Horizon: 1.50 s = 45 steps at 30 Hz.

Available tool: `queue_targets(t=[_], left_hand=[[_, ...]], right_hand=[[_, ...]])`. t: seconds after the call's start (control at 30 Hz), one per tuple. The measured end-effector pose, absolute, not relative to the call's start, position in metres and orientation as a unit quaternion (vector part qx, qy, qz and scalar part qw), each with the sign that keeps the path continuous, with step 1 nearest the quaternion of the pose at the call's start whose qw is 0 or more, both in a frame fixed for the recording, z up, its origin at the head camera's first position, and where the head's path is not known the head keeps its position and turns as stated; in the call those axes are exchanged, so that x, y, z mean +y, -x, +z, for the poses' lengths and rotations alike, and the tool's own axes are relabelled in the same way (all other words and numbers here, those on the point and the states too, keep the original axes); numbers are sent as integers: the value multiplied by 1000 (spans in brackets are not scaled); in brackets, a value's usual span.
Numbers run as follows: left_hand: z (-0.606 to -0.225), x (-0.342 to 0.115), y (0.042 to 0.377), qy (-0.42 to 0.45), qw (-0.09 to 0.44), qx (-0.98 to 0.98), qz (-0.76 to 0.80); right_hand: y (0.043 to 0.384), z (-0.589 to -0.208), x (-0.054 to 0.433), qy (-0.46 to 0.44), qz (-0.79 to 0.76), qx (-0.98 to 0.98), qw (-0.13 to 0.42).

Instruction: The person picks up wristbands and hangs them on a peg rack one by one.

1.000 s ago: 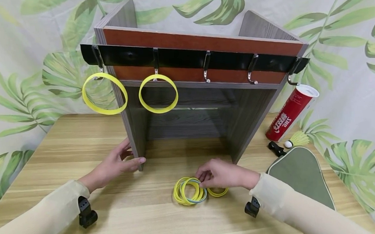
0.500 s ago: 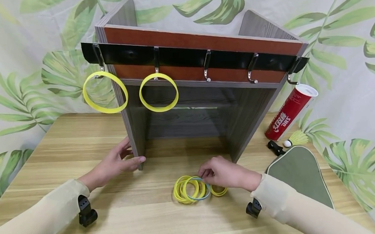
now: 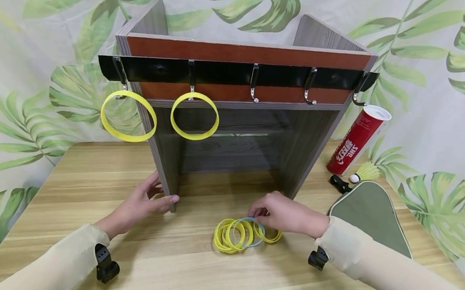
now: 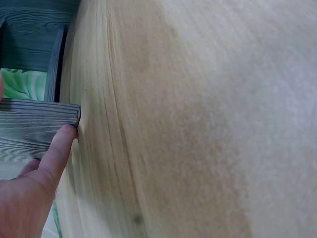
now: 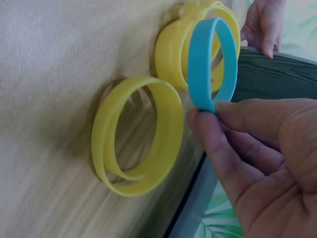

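My right hand [image 3: 286,214] pinches a blue silicone wristband [image 5: 199,67] between thumb and fingertips, low over the table. Beside it lie several yellow wristbands [image 5: 169,116], some overlapping in a pile [image 3: 218,241]. My left hand [image 3: 136,209] holds the lower front edge of the grey shelf's left side panel [image 4: 39,126], thumb across the edge and fingers on the outer side. Above, a black rail [image 3: 225,73] with several hooks runs along the shelf's red-brown board [image 3: 251,52]. One yellow wristband [image 3: 130,138] hangs on the leftmost hook, another [image 3: 194,137] on the second.
Right of the shelf stand a red shuttlecock tube [image 3: 352,143] and a yellow shuttlecock [image 3: 366,172]. A small black clip-like item [image 3: 340,184] lies by a green case [image 3: 368,216]. The wooden table [image 3: 164,271] meets a leaf-patterned cloth [image 3: 25,107] behind.
My right hand has drawn the blue wristband a little to the right, partly out from the yellow pile. My left hand stays on the shelf panel.
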<state>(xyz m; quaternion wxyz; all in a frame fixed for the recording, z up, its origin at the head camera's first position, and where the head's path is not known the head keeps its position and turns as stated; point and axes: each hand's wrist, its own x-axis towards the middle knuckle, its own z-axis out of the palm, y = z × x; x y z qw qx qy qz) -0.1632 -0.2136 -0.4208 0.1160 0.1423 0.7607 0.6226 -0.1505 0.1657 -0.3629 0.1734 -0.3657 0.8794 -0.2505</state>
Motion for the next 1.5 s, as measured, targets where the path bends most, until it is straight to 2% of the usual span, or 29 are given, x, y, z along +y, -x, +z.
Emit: queue_targets(t=[0.33,0.77,1.1,1.3,1.5], left_hand=[[-420,-214,163,-143,118,765,617],[-422,-215,162,-143,119,763,620],[-421,-216,161,-138,123,764,618],[-422,-216,159,-133,123,763,621],[-422,-215,160,-139,119,761,623]], right_hand=[[150,-342,172,350,-274,893,69],[132,-270,155,356,-267,893,-65],[108,-210,144,398,-228,857,-236],[116,-191,148,388,-222,831,-330],[131,-179,152,346,-222,828,-380]])
